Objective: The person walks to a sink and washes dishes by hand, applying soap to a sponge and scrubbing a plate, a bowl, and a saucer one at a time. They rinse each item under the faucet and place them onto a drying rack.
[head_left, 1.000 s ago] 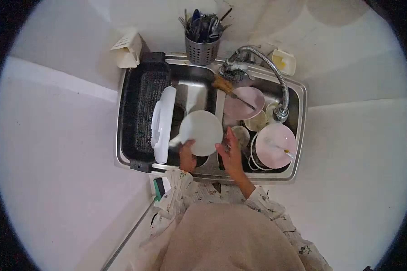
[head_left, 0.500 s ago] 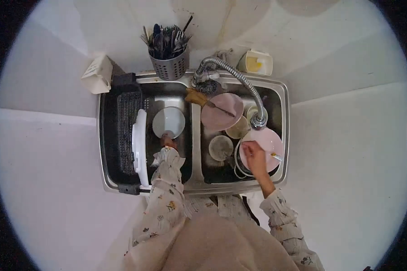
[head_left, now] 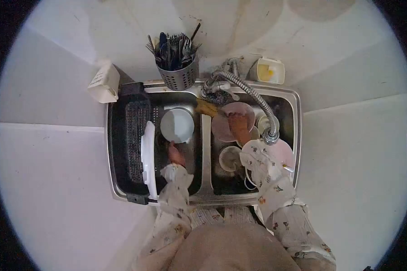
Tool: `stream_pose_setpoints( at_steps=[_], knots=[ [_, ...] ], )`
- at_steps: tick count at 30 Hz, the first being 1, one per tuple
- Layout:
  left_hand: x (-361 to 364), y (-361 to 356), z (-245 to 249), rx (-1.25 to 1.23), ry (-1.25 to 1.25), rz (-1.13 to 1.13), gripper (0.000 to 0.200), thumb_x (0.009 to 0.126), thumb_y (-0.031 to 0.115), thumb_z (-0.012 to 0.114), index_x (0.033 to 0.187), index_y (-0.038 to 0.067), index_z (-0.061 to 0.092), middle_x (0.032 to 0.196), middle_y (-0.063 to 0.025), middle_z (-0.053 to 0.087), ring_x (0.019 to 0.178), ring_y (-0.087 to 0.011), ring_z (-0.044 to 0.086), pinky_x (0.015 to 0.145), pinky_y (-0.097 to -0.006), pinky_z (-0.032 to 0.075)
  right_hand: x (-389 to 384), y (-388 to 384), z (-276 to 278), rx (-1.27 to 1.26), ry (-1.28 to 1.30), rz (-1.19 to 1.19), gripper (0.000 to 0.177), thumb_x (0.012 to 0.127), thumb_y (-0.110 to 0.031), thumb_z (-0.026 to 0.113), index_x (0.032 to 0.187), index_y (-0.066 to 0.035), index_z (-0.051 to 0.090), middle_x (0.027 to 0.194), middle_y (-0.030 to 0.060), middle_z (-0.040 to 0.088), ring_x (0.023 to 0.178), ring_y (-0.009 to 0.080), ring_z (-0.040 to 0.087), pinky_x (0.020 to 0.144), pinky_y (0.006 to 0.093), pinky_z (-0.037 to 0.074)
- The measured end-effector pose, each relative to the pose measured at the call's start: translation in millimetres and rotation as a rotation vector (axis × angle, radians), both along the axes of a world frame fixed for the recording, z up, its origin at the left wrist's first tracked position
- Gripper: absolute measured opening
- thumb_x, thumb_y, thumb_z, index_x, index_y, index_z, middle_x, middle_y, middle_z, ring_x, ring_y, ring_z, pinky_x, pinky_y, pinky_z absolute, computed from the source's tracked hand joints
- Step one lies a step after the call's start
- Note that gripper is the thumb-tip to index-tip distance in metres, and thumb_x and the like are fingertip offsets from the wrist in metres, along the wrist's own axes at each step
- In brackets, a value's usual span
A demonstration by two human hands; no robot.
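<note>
A white bowl point(head_left: 177, 125) sits in the left basin, and my left hand point(head_left: 176, 154) is just below it, apart from its rim; its fingers are too blurred to read. My right hand point(head_left: 239, 125) reaches over the upper pink plate point(head_left: 226, 118) in the right basin, fingers pointing up; whether they grip anything is hidden. The yellow-brown cloth point(head_left: 207, 107) lies over the divider beside that plate. Nearer me are a round cup point(head_left: 230, 158) and another pink plate point(head_left: 282, 152), partly covered by my right sleeve.
A flexible metal faucet point(head_left: 253, 92) arches over the right basin. Behind the sink stands a cutlery holder point(head_left: 178, 77). White containers flank it, left point(head_left: 105, 83) and right point(head_left: 272, 71). A black rack point(head_left: 138, 140) and an upright white plate point(head_left: 148, 160) occupy the left basin.
My right hand has moved up and left from the lower pink plate to the upper one. My left hand has come away from the white bowl. The view has shifted slightly.
</note>
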State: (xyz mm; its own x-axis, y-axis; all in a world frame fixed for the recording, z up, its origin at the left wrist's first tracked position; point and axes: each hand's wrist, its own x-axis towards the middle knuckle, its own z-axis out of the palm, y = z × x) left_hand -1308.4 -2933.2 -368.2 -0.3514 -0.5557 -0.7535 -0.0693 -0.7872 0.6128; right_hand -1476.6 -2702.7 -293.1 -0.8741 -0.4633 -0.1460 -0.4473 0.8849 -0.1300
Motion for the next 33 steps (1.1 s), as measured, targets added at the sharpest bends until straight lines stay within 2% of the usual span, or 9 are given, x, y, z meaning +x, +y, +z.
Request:
stream_pose_setpoints(
  at_steps=[4,6,10,17,22,23,25,27,33],
  knots=[
    [4.4,60.3,58.6,-0.495,0.084,0.110,0.030,0.088,0.024,0.050,0.111,0.004,0.050,0.104,-0.0066,0.053,0.091,-0.0188,0.049,0.074,-0.0318,0.041,-4.5,10.3,17.5,-0.040,-0.042,-0.045,0.023,0.079,-0.012,0.052,0.097,0.002,0.057,0.084,0.0201,0.061,0.079,0.0377,0.058,0.068,0.0436,0.046],
    [1.8,98.2,123.6,-0.394,0.388,-0.137,0.027,0.091,0.026,0.048,0.108,0.005,0.050,0.101,-0.0050,0.055,0.088,-0.0168,0.051,0.074,-0.0325,0.042,4.6,20.5,45.9,-0.144,-0.045,-0.101,0.024,0.079,-0.014,0.052,0.096,0.002,0.058,0.081,0.0203,0.061,0.077,0.0381,0.059,0.066,0.0442,0.046],
    [-19.4,168.0,172.6,0.002,0.256,-0.411,0.030,0.092,0.032,0.048,0.102,0.004,0.052,0.096,-0.0070,0.057,0.084,-0.0172,0.055,0.075,-0.0306,0.044,64.4,36.1,81.0,-0.434,-0.200,-0.323,0.021,0.078,-0.016,0.055,0.093,-0.002,0.061,0.082,0.0228,0.061,0.080,0.0398,0.059,0.068,0.0451,0.046],
    [-7.5,199.3,128.9,0.221,0.265,-0.682,0.034,0.093,0.037,0.047,0.099,0.004,0.054,0.080,-0.0076,0.060,0.069,-0.0154,0.058,0.062,-0.0281,0.046,120.0,139.8,142.6,-0.582,-0.626,-0.270,0.020,0.083,-0.015,0.051,0.094,-0.004,0.064,0.080,0.0126,0.066,0.071,0.0212,0.064,0.066,0.0332,0.049],
    [8.8,199.3,112.1,0.107,0.175,-0.737,0.029,0.095,0.031,0.043,0.095,0.004,0.054,0.065,-0.0038,0.055,0.051,-0.0113,0.049,0.047,-0.0256,0.038,-33.0,159.9,184.4,-0.588,-0.136,-0.510,0.030,0.086,-0.028,0.053,0.079,-0.001,0.064,0.079,0.0185,0.063,0.072,0.0324,0.061,0.065,0.0390,0.045],
    [17.9,205.7,97.8,-0.367,0.230,-0.869,0.030,0.096,0.032,0.042,0.094,0.004,0.053,0.064,-0.0033,0.054,0.051,-0.0110,0.048,0.046,-0.0252,0.037,-69.4,145.9,180.9,-0.737,-0.067,-0.408,0.031,0.086,-0.029,0.053,0.081,0.001,0.062,0.080,0.0211,0.061,0.073,0.0367,0.059,0.065,0.0406,0.044],
    [19.3,211.0,100.8,-0.855,0.275,-0.964,0.030,0.096,0.032,0.042,0.093,0.005,0.053,0.064,-0.0027,0.054,0.050,-0.0107,0.048,0.045,-0.0248,0.036,-132.8,115.6,160.2,-0.652,0.124,-0.288,0.028,0.086,-0.027,0.053,0.090,-0.001,0.063,0.083,0.0215,0.062,0.079,0.0363,0.060,0.071,0.0419,0.046],
    [13.5,214.4,140.6,-0.064,0.117,-0.838,0.031,0.096,0.034,0.041,0.094,0.006,0.053,0.063,-0.0022,0.052,0.049,-0.0100,0.045,0.045,-0.0242,0.036,-194.5,100.0,109.5,-0.409,0.190,-0.212,0.030,0.083,-0.031,0.057,0.093,-0.003,0.064,0.086,0.0183,0.064,0.084,0.0362,0.060,0.075,0.0425,0.047],
    [27.6,230.3,125.2,-0.324,0.122,-0.826,0.034,0.097,0.034,0.037,0.099,0.004,0.051,0.079,-0.0050,0.061,0.054,-0.0095,0.050,0.048,-0.0226,0.040,-222.5,54.0,103.3,0.065,0.128,-0.296,0.039,0.072,-0.035,0.065,0.096,-0.004,0.065,0.093,0.0160,0.065,0.092,0.0373,0.060,0.080,0.0452,0.047]
  ],
)
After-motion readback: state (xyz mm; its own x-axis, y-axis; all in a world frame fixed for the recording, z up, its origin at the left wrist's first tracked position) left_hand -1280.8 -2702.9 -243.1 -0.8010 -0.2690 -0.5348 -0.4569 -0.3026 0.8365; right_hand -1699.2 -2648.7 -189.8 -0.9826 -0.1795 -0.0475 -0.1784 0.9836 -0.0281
